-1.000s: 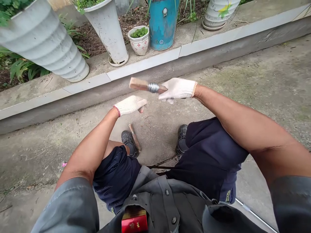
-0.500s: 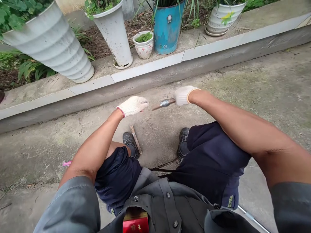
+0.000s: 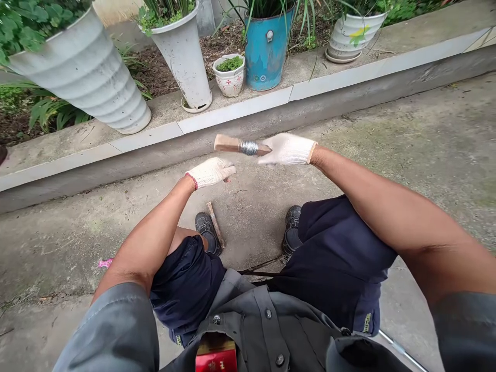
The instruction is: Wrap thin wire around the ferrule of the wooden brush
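Note:
My right hand (image 3: 284, 149), in a white knit glove, grips one end of a short wooden stick (image 3: 228, 143). Silvery wire (image 3: 248, 148) is coiled tightly around the stick's middle, and its bare end points left. Lower and to the left, my gloved left hand (image 3: 211, 173) is closed, its fingertips pressed together toward the right. Whatever it pinches is too small or hidden to make out. A gap separates the two hands above the concrete.
A flat wooden strip (image 3: 215, 224) lies beside my left shoe (image 3: 207, 230). Ahead runs a low tiled ledge (image 3: 236, 109) bearing a ribbed white planter (image 3: 89, 77), a small flowered pot (image 3: 229, 80) and a blue bucket (image 3: 267, 51). A pink object (image 3: 105, 263) lies at left.
My right hand has risen slightly and turned, swinging the wire-wrapped stick's free end upward and away from me. My left hand has stayed nearly in place.

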Available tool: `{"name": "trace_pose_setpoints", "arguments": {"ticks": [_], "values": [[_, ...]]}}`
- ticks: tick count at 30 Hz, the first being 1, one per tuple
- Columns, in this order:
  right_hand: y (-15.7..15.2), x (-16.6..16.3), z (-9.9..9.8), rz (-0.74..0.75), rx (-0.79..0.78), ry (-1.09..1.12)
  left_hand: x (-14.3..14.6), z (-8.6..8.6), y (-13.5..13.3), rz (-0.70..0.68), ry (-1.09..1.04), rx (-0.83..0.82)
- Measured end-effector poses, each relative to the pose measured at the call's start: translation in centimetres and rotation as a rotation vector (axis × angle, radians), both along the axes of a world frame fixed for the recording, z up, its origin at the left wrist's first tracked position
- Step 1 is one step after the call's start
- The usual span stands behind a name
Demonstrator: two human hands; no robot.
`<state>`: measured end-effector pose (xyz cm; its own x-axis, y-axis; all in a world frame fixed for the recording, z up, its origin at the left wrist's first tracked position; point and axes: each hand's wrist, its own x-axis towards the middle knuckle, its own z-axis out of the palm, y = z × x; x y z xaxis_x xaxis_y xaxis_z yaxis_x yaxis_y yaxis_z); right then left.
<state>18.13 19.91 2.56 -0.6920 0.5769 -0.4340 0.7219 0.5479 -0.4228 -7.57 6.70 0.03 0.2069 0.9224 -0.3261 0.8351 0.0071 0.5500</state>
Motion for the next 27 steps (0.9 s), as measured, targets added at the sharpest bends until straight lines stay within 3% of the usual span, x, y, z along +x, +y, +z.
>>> {"name": "trace_pose_setpoints", "arguments": {"ticks": [4, 8, 11, 16, 22, 25, 27], "values": [[1.1, -0.1, -0.3, -0.137, 0.101, 0.004, 0.5, 0.8, -0.1, -0.017, 0.024, -0.018], [2.0, 0.2, -0.5, -0.110, 0.276, -0.170, 0.8, 1.5, -0.3, 0.013, 0.022, -0.042], [2.0, 0.0, -0.6, -0.083, 0.278, -0.281, 0.7, 1.6, -0.4, 0.034, -0.024, -0.046], [0.1, -0.5, -1.0, 0.113, 0.134, -0.458, 0.4, 1.3, -0.5, 0.014, 0.026, -0.006], [-1.8, 0.1, -1.1, 0.345, -0.134, -0.386, 0.2, 0.8, -0.5, -0.034, 0.033, 0.023], [-1.4, 0.7, -0.6, 0.343, -0.257, -0.258, 0.0, 0.6, -0.5, -0.112, -0.049, 0.039], [-0.9, 0.8, -0.1, 0.275, -0.280, -0.124, -0.1, 0.6, -0.6, -0.093, -0.101, 0.032]]}}
